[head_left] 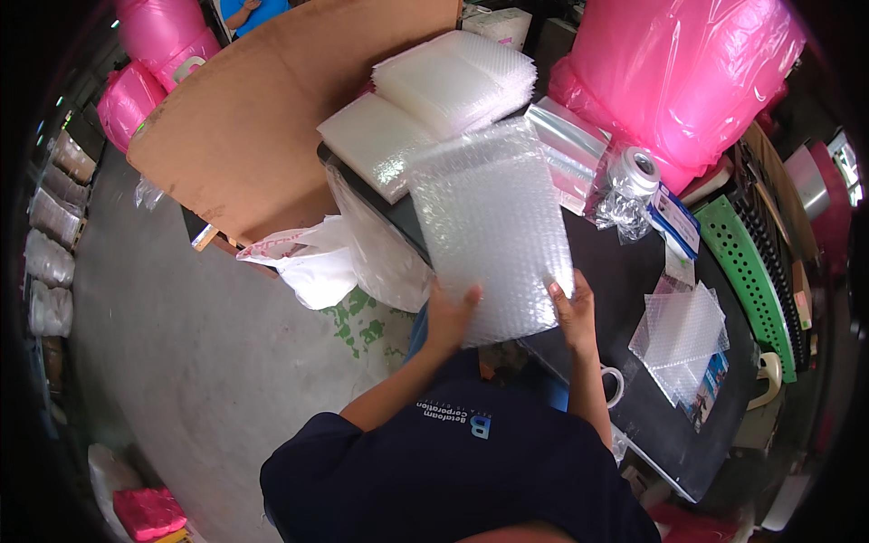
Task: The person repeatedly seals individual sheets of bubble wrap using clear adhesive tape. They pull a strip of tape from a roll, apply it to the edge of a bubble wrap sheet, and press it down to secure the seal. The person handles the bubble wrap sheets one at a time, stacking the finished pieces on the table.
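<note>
Between my two hands I hold a clear bubble-wrap pouch (493, 231), tilted over the near edge of the black table (615, 281). My left hand (450, 317) is closed on its lower left edge, thumb on top. At the lower right corner, my right hand (574, 312) grips it the same way, the other fingers partly hidden beneath. Beyond the pouch lies a thick stack of bubble-wrap pouches (457, 77), with a lower pile (376, 145) beside it at the left. Whether the held pouch is a single one or several layers, I cannot tell.
Loose bubble-wrap pieces (683, 335) lie at the table's right, near a tape roll (614, 386). Farther back stand a white roll (636, 172) and a large pink wrapped roll (679, 77). A green perforated strip (744, 281) borders the right. White plastic bags (317, 271) hang at the left.
</note>
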A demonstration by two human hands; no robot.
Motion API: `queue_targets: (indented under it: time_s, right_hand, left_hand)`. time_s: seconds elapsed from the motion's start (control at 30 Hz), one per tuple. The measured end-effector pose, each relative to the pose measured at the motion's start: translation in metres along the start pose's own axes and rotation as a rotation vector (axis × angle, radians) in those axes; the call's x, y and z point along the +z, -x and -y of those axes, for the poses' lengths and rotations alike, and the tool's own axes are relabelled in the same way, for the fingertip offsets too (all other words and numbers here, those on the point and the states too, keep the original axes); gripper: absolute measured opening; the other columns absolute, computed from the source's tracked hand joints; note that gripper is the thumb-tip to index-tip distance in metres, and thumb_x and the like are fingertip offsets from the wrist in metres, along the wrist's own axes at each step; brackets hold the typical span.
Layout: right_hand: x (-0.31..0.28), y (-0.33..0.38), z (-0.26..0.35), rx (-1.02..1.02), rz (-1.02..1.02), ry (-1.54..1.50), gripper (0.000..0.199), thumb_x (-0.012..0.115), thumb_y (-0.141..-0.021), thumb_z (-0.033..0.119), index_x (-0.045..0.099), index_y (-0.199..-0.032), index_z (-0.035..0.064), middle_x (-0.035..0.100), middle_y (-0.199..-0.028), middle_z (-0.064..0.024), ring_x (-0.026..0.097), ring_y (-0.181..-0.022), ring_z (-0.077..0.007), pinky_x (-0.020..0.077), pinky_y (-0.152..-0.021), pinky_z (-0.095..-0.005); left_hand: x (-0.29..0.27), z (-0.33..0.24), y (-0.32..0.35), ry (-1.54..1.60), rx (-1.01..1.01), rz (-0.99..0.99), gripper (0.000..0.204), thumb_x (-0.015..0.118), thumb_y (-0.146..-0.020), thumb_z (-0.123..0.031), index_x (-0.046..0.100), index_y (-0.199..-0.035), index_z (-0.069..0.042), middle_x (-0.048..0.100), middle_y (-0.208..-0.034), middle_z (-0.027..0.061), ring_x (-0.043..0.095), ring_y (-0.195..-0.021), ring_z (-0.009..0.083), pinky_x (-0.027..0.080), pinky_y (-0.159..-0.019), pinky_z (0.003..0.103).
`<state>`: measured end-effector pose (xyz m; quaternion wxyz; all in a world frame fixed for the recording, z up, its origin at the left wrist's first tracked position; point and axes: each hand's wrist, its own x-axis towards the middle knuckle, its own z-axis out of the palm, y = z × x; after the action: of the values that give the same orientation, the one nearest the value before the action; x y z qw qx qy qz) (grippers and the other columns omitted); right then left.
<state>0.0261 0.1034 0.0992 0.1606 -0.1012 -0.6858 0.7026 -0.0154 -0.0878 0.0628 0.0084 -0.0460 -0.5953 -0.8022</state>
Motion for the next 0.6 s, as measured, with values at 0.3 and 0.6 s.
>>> queue_targets:
  time_s: [0.3,0.6]
  right_hand:
    - [-0.043,-0.003,0.005,0.109,-0.329,-0.048,0.052,0.052,-0.090,0.033,0.035,-0.133,0.0096,0.053,-0.115,-0.0130,0.055,-0.096,-0.0194,0.0424,-0.080,-0.0313]
    - [-0.146,0.067,-0.045,0.186,-0.827,-0.157,0.046,0.058,-0.087,0.021,0.041,-0.127,0.0093,0.059,-0.100,-0.0075,0.056,-0.078,-0.0136,0.0427,-0.065,-0.0253]
  left_hand:
    - [-0.116,-0.069,-0.259,0.108,0.129,-0.558,0.079,0.072,-0.076,-0.030,0.028,-0.127,0.012,0.043,-0.125,0.0237,0.049,-0.108,0.0258,0.042,-0.092,0.035]
    - [-0.183,0.045,-0.390,-0.022,-0.101,-0.634,0.078,0.079,-0.068,-0.030,0.041,-0.120,0.014,0.050,-0.121,0.0231,0.052,-0.107,0.0302,0.044,-0.089,0.038]
